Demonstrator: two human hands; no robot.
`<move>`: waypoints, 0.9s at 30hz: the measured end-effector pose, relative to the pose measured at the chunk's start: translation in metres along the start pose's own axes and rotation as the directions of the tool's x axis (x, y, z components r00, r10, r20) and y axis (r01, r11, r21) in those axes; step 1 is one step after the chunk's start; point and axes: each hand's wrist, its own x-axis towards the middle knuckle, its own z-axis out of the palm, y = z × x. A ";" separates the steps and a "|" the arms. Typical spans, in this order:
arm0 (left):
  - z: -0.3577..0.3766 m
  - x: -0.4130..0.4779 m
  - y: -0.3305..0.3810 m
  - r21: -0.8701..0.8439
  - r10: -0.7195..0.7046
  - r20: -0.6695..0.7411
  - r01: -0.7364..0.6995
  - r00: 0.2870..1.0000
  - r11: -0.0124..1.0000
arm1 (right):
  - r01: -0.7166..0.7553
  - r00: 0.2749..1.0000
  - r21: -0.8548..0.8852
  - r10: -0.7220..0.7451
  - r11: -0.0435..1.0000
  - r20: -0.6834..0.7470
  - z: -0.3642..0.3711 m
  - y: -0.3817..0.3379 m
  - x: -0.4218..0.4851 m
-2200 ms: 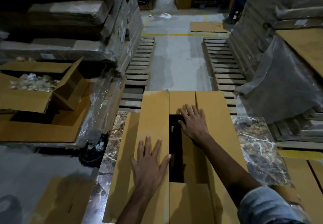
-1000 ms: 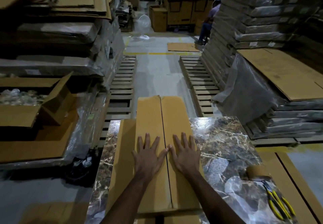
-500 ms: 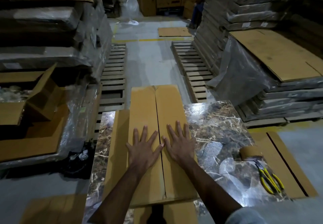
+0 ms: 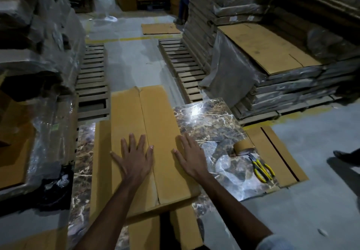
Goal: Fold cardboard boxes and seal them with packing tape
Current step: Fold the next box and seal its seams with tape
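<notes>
On the marble table [image 4: 210, 125], head view: I see the cardboard box [image 4: 128, 117] lying lengthwise away from me, its two top flaps closed and meeting along a centre seam [image 4: 145, 125].
Left hand [image 4: 134, 160]: flat, fingers spread, pressing the left flap just beside the seam. I judge this stops the flaps springing up.
Right hand [image 4: 190, 158]: flat, fingers straight, at the box's right edge, holding nothing.
Tape roll [image 4: 243, 147]: on the table's right side, near the right hand, just beside the yellow-handled pliers [image 4: 262, 169]. I judge it is kept there for a quick reach.
Sealing: no tape visible on the seam yet.
</notes>
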 end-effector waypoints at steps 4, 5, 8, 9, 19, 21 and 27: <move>0.004 -0.008 0.023 -0.047 -0.009 -0.012 0.008 1.000 0.999 | -0.129 0.980 0.124 0.146 0.984 -0.137 -0.023 0.089 -0.008; 0.005 -0.008 0.031 -0.044 -0.011 -0.021 0.010 1.000 0.999 | -0.164 0.965 0.157 0.191 0.974 -0.177 -0.032 0.113 -0.010; 0.003 -0.008 0.065 -0.035 -0.008 -0.090 0.005 0.996 0.999 | -0.279 0.887 0.233 0.343 0.932 -0.311 -0.060 0.187 -0.017; 0.003 -0.007 0.080 -0.040 -0.006 -0.117 0.002 0.993 0.999 | -0.315 0.851 0.254 0.391 0.914 -0.350 -0.067 0.210 -0.019; 0.085 0.008 0.323 -0.292 0.339 0.098 -0.298 0.936 0.909 | -0.508 0.858 -0.008 0.506 0.861 -0.088 -0.070 0.360 -0.031; 0.108 0.007 0.360 -0.334 0.372 0.213 -0.290 0.903 0.897 | -0.498 0.866 -0.103 0.501 0.861 -0.004 -0.063 0.368 -0.030; 0.157 0.016 0.424 -0.299 0.327 0.413 -0.213 0.850 0.930 | -0.462 0.879 -0.205 0.476 0.863 0.022 -0.052 0.377 -0.019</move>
